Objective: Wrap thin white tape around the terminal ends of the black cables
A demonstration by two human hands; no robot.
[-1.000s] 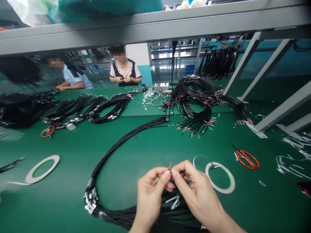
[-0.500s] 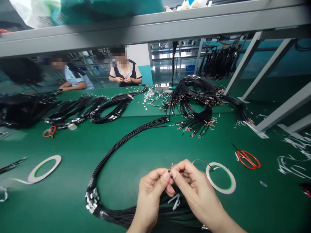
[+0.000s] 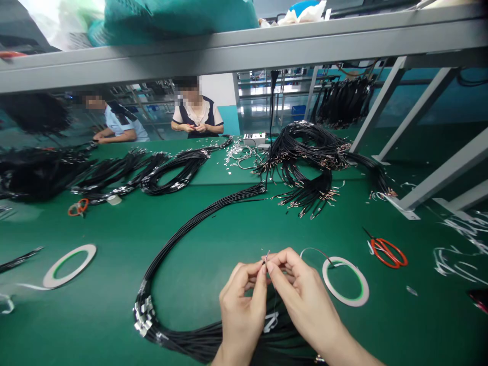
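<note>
My left hand [image 3: 243, 312] and my right hand [image 3: 301, 295] meet above the green work mat [image 3: 198, 284], their fingertips pinching a small metal-tipped wire end [image 3: 266, 258]. A thin dark wire [image 3: 275, 300] hangs from the pinch into a looped bundle of black cables [image 3: 179, 254], which runs beneath both hands and ends in silver terminals [image 3: 144, 315]. To the right of my right hand lies a ring-shaped roll of thin tape [image 3: 345, 281], with a loose strand rising from it.
Red-handled scissors [image 3: 388, 253] lie to the right, and smaller ones [image 3: 78, 207] lie far left. More black cable bundles [image 3: 305, 147] cover the mat's far side. A grey shelf [image 3: 244, 51] crosses overhead. Two co-workers [image 3: 196, 112] sit beyond the bench.
My hands have shifted slightly up and closer together around the wire end. The view has tilted a little, and the white tag under my hands is now mostly hidden.
</note>
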